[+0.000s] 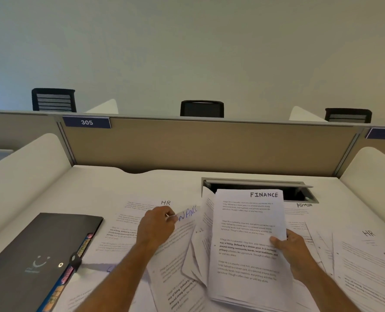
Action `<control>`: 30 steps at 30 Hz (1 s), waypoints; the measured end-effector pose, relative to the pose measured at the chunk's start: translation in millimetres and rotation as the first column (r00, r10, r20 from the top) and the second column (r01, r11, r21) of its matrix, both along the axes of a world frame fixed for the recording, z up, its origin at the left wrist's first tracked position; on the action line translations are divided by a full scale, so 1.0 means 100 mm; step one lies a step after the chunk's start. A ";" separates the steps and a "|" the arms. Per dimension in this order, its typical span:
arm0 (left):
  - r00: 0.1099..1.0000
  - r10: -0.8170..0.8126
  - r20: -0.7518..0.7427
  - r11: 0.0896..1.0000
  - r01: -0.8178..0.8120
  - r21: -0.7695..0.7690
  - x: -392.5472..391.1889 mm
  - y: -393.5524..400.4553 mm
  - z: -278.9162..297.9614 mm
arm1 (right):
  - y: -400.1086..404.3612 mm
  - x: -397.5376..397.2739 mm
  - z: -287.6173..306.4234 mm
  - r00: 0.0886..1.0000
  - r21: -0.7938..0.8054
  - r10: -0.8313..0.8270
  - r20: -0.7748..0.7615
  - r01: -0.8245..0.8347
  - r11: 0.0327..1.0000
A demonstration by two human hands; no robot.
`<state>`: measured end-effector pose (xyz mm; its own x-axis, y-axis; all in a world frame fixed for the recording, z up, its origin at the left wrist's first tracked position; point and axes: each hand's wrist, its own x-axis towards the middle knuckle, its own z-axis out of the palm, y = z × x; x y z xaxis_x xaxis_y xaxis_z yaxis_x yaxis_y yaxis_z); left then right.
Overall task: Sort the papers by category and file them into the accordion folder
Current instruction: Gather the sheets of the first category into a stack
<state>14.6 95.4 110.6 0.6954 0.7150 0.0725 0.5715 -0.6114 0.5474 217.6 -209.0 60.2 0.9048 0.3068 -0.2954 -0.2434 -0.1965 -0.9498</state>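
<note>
A: Where are the papers sitting, and how many are marked?
B: They are lying spread across the bench (pixel 92 190) from the middle to the right edge; six handwritten headings are showing. Two are reading FINANCE, two HR, one ADMIN, and one is starting "SPO" and running out of view.

A: What is the right hand doing?
B: The right hand (pixel 293 248) is holding up a stack of sheets (pixel 246 239) with FINANCE on top; its grip is clamped on the stack's right edge, thumb in front. I cannot count the sheets in that stack.

A: And the left hand?
B: The left hand (pixel 156 224) is pinching the top corner of the second FINANCE sheet (pixel 182 221), just left of the stack; finger and thumb are closed together on that corner.

A: Where is the accordion folder?
B: One dark accordion folder (pixel 36 255) is lying flat at the left of the bench, apart from both hands; coloured tabs are poking out along its right edge, one reading HR.

A: Anything further out?
B: One open cable hatch (pixel 299 190) is sitting behind the stack; one tan divider panel (pixel 209 145) is standing behind the bench, carrying two number plates, 305 (pixel 87 122) and another at the right edge partly cut off; three black chair backs (pixel 201 108) are rising beyond it.
</note>
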 end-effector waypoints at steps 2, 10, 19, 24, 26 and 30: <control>0.999 0.002 0.035 0.999 -0.004 0.043 0.01 -0.01 0.18 | 0.02 -0.02 0.01 1.000 -0.020 0.019 0.009 -0.019 1.000; 0.943 -0.105 0.317 0.910 -0.037 0.414 -0.05 -0.03 1.06 | 0.09 -0.08 0.07 0.994 -0.074 0.080 0.071 -0.075 0.994; 0.856 -0.365 0.367 0.710 0.001 0.704 -0.09 -0.12 1.73 | 0.15 -0.15 0.26 0.950 -0.169 0.153 0.274 -0.109 0.980; 0.803 -0.513 0.303 0.707 0.196 0.679 -0.08 -0.26 2.01 | 0.22 -0.17 0.37 0.918 -0.113 0.082 0.388 -0.041 0.993; 0.763 -0.595 0.251 0.702 0.342 0.624 -0.06 -0.29 2.06 | 0.23 -0.18 0.43 0.915 -0.048 0.035 0.403 -0.017 0.999; 0.755 -0.604 0.257 0.776 0.483 0.405 0.04 -0.37 2.01 | 0.28 -0.25 0.59 0.920 0.079 0.044 0.389 -0.081 0.994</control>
